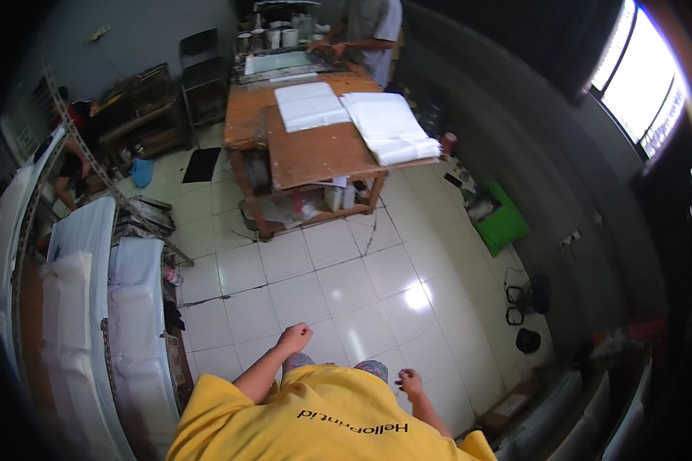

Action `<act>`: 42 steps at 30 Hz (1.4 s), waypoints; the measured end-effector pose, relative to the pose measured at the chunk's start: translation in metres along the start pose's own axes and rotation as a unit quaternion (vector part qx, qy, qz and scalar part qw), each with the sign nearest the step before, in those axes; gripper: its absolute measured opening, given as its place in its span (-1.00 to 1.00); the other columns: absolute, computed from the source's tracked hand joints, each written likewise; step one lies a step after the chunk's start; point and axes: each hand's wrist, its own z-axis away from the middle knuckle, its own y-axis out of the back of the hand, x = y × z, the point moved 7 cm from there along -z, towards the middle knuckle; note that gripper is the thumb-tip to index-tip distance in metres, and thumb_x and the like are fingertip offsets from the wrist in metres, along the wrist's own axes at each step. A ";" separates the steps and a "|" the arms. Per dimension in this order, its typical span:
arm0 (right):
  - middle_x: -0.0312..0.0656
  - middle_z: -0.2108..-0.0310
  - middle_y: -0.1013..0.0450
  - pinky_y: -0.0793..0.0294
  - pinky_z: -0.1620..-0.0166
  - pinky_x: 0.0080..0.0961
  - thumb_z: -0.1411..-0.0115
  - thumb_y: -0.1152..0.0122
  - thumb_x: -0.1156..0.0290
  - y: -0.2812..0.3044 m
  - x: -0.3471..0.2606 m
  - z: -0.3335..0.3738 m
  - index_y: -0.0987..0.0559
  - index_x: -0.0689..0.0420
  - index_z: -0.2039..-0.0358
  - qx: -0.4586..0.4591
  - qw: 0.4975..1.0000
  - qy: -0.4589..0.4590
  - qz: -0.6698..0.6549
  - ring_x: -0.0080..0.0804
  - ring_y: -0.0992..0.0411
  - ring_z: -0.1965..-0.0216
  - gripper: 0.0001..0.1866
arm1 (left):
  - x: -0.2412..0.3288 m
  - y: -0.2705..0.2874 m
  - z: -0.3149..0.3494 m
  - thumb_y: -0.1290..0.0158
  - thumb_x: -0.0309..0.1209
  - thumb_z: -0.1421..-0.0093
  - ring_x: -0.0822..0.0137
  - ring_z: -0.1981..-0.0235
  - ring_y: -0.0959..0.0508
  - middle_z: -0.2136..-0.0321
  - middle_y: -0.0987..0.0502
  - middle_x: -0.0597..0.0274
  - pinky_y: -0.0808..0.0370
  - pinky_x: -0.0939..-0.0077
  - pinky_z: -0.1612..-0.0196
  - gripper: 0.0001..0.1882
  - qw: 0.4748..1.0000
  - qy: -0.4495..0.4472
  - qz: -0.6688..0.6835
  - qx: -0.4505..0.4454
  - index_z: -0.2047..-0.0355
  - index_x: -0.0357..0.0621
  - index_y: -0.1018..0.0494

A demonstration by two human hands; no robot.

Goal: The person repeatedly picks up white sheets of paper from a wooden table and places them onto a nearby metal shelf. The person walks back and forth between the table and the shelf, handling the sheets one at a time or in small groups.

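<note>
My left hand hangs in front of my body over the tiled floor, its fingers curled into a loose fist with nothing seen in it. On the other side, my right hand is lowered too, fingers curled inward and no object visible in them. Neither hand touches anything. Ahead stands a wooden table. Two stacks of white sheets lie on its top: a smaller stack on the left and a larger, uneven stack at the right edge.
Racks with plastic-wrapped white stacks line my left side. A person works at the table's far end; another person is at the far left. A green bag lies by the right wall. White tiled floor stretches before the table.
</note>
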 end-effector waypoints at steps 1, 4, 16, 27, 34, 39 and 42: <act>-0.21 0.30 -0.48 -0.47 0.41 -0.42 -0.23 -0.08 0.37 0.003 -0.027 -0.015 -0.44 0.13 0.09 -0.001 1.000 0.011 0.019 -0.36 -0.54 0.35 -0.75 | 0.003 0.013 -0.001 -0.01 -0.19 -0.15 0.12 0.29 -0.60 0.37 -0.60 0.05 -0.50 0.32 0.21 -0.70 1.000 -0.003 0.014 0.019 0.27 -0.15 -0.51; -0.19 0.28 -0.48 -0.46 0.37 -0.40 -0.23 -0.06 0.38 0.017 -0.101 -0.047 -0.43 0.13 0.10 0.018 0.998 0.027 0.044 -0.36 -0.54 0.35 -0.76 | 0.015 0.036 -0.011 -0.01 -0.22 -0.17 0.16 0.34 -0.59 0.41 -0.59 0.08 -0.50 0.35 0.24 -0.73 0.996 -0.008 0.061 0.059 0.28 -0.15 -0.51; -0.16 0.36 -0.55 -0.53 0.40 -0.43 -0.16 -0.17 0.27 -0.098 -0.189 -0.131 -0.56 0.11 0.12 -0.107 0.964 -0.011 0.242 -0.38 -0.56 0.37 -0.70 | 0.164 0.195 -0.105 -0.01 -0.41 -0.19 0.18 0.34 -0.56 0.38 -0.54 0.06 -0.48 0.35 0.26 -0.82 0.958 -0.130 0.137 0.215 0.26 -0.26 -0.45; -0.20 0.32 -0.48 -0.47 0.42 -0.46 -0.26 -0.05 0.36 -0.084 -0.341 -0.220 -0.43 0.17 0.10 -0.060 0.993 0.041 0.089 -0.39 -0.53 0.40 -0.76 | 0.247 0.288 -0.290 0.00 -0.31 -0.21 -0.08 -0.17 -0.26 -0.13 -0.29 -0.13 -0.24 0.16 -0.20 -0.53 0.914 -0.240 -0.132 0.299 -0.06 -0.34 -0.33; -0.19 0.34 -0.46 -0.45 0.42 -0.46 -0.27 0.00 0.37 -0.043 -0.334 -0.220 -0.42 0.14 0.14 0.037 0.999 0.001 0.013 -0.36 -0.53 0.40 -0.80 | 0.225 0.280 -0.347 0.11 -0.08 -0.25 0.02 -0.35 0.04 -0.30 -0.04 -0.08 0.20 0.05 -0.37 -0.36 0.924 -0.180 -0.250 0.228 -0.22 -0.24 -0.18; -0.14 0.37 -0.49 -0.43 0.53 -0.48 -0.24 -0.04 0.39 -0.071 -0.266 -0.191 -0.44 0.21 0.12 -0.018 0.992 -0.030 0.121 -0.35 -0.54 0.45 -0.77 | 0.225 0.287 -0.343 0.09 -0.08 -0.25 0.03 -0.36 0.05 -0.31 -0.03 -0.06 0.20 0.06 -0.37 -0.36 0.925 -0.178 -0.251 0.221 -0.22 -0.23 -0.19; -0.15 0.36 -0.50 -0.44 0.50 -0.48 -0.23 -0.05 0.36 -0.094 -0.244 -0.175 -0.45 0.21 0.15 -0.013 0.965 0.066 0.252 -0.35 -0.55 0.41 -0.76 | 0.228 0.289 -0.342 0.08 -0.09 -0.24 0.02 -0.35 0.04 -0.30 -0.04 -0.06 0.18 0.06 -0.37 -0.37 0.926 -0.187 -0.242 0.223 -0.21 -0.24 -0.20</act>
